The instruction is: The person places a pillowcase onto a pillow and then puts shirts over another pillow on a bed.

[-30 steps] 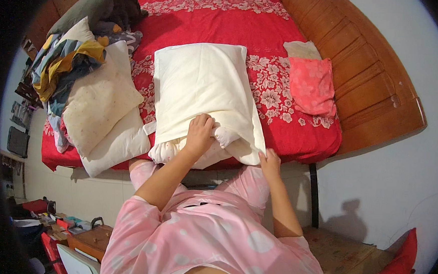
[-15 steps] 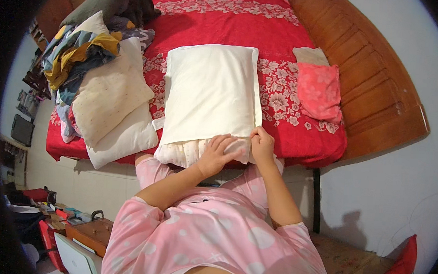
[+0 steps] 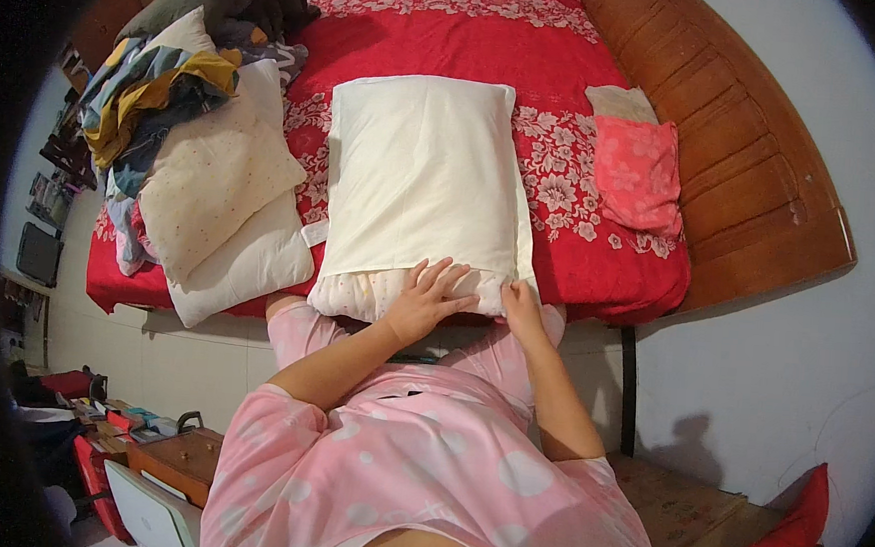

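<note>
A plump pillow (image 3: 351,293) with small speckles lies on the bed, mostly inside a plain cream pillowcase (image 3: 419,172). Its near end sticks out of the case's opening, toward my body. My left hand (image 3: 424,303) rests on that bare end with fingers spread, the fingertips by the case's hem. At the near right corner, my right hand (image 3: 523,314) pinches the pillowcase's edge between closed fingers. The underside of the pillow is hidden.
The bed carries a red floral sheet (image 3: 451,49). On the left are loose pillows (image 3: 218,175) and a heap of bedding (image 3: 157,106). To the right lie a folded coral cloth (image 3: 636,175) and a wooden headboard (image 3: 735,161). A brown case (image 3: 181,458) stands behind on the left.
My right hand has drawn the pillowcase corner nearer to me, and that side's edge now reaches lower. My left hand's fingers have spread and settled on the pillow's bare end.
</note>
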### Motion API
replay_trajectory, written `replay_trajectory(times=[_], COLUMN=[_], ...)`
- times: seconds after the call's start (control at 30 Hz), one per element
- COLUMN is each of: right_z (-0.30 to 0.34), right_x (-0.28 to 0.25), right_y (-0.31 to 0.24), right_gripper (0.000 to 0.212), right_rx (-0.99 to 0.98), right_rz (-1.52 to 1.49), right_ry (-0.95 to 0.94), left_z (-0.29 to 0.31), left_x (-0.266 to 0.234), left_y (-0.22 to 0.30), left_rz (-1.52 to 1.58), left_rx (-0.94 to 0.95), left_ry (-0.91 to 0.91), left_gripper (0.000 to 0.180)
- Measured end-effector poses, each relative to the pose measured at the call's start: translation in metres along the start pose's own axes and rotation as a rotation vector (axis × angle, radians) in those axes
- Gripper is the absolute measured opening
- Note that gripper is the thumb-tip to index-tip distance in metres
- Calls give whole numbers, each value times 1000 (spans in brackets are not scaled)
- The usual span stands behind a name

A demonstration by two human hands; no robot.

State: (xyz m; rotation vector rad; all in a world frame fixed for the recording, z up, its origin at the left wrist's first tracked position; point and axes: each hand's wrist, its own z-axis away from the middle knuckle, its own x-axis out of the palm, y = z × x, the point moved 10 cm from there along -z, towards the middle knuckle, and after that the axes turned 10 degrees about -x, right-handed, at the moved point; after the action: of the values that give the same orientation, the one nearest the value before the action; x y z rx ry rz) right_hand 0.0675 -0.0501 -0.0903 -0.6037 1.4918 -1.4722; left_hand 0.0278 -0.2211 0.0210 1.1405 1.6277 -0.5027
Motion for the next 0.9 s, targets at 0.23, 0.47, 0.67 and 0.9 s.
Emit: replay_trajectory(times=[0.23, 0.47, 0.67, 0.9], right_z=[-14, -17, -58, -91], right_x=[29, 38, 65, 85], right_y=[-89, -172, -169, -129], right_gripper=[28, 12, 13, 15], right_rx=[-259, -907, -977, -939], right_rz=[-457, 625, 1269, 1546], right_ry=[-88, -73, -140, -308], left_z=[2, -54, -89, -93], left_x=[-10, -43, -55, -48], left_y=[-21, -84, -114, -125], left_rz=[-13, -99, -183, -175], left_rx=[-51, -152, -188, -218], left_ry=[110, 154, 173, 134], left_gripper=[40, 45, 49, 60])
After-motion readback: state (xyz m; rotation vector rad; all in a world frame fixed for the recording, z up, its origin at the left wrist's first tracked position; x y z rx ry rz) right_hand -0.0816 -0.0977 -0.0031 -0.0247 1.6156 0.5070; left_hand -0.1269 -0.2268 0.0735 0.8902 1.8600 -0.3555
